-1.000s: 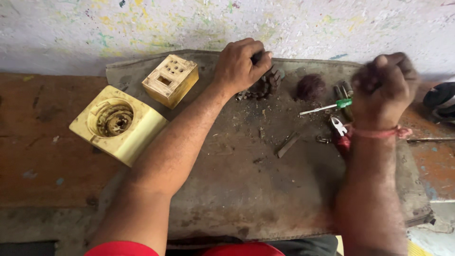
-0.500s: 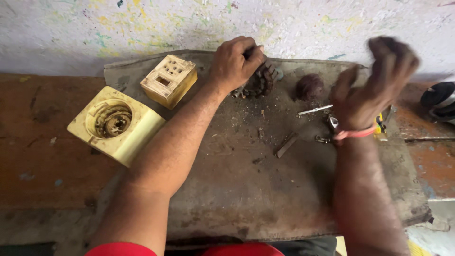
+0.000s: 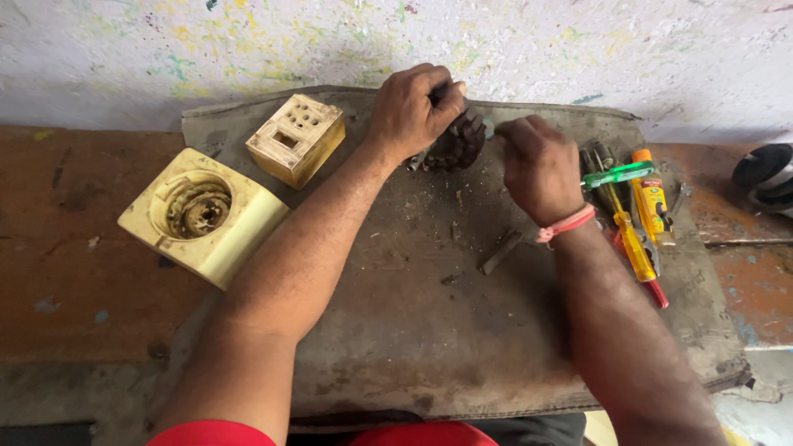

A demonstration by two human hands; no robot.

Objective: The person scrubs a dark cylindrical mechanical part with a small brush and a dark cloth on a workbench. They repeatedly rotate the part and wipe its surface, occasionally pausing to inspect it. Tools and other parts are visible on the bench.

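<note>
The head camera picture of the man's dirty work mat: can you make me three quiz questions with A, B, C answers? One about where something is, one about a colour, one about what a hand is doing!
1. Where does the big yellow housing lie?
A. At the left edge of the grey mat
B. Among the tools on the right
C. Under the right hand

2. What colour is the band on the right wrist?
A. Blue
B. Pink-red
C. Black

3. What is the left hand doing?
A. Lying flat and empty
B. Lifting the small square box
C. Gripping the dark toothed part

Answers:
1 A, it lies left, half on the mat, beside the small square box.
2 B, a pink-red loop shows at the wrist of the right hand.
3 C, its fingers curl over the dark part's top.
</note>
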